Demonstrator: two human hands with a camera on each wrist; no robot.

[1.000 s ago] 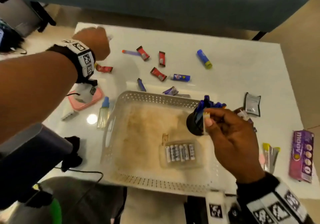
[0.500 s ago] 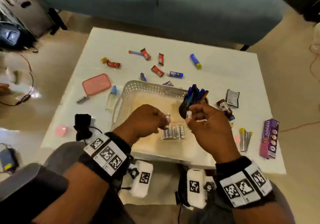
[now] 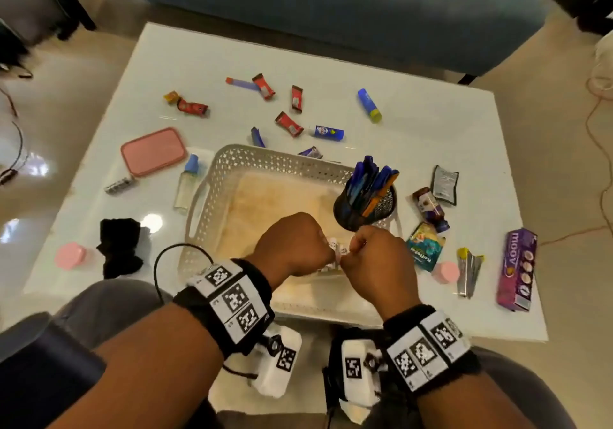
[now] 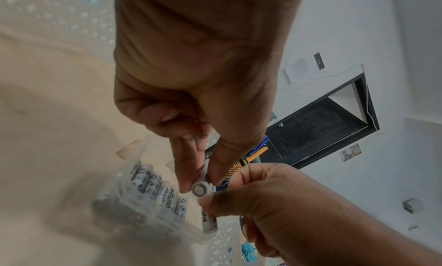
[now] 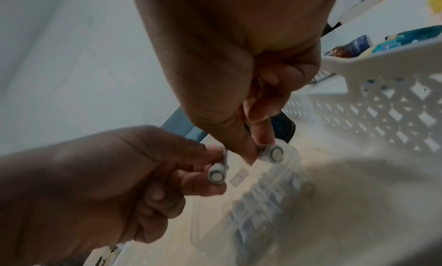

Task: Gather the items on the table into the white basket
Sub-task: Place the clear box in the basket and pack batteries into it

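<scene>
The white lattice basket (image 3: 265, 153) sits mid-table with a clear case of white batteries (image 4: 143, 194) on its floor. Both hands meet low over the basket's near side. My left hand (image 3: 326, 246) pinches a white battery (image 4: 200, 189) between thumb and fingers. My right hand (image 3: 355, 246) pinches a second white battery (image 5: 276, 154) the same way. The two batteries are close together above the case (image 5: 263, 204). A black mesh pen holder (image 3: 365, 203) full of blue pens stands in the basket's far right corner.
Red candy wrappers (image 3: 288, 123), a blue glue stick (image 3: 369, 105), a pink box (image 3: 153, 151), a small spray bottle (image 3: 185, 183), a black cloth (image 3: 121, 246), sachets (image 3: 424, 246) and a purple box (image 3: 515, 269) lie around the basket. A blue sofa stands beyond the table.
My left hand came back from the table's far left and met the right hand over the basket. The pen holder left my right hand and now stands in the basket's corner.
</scene>
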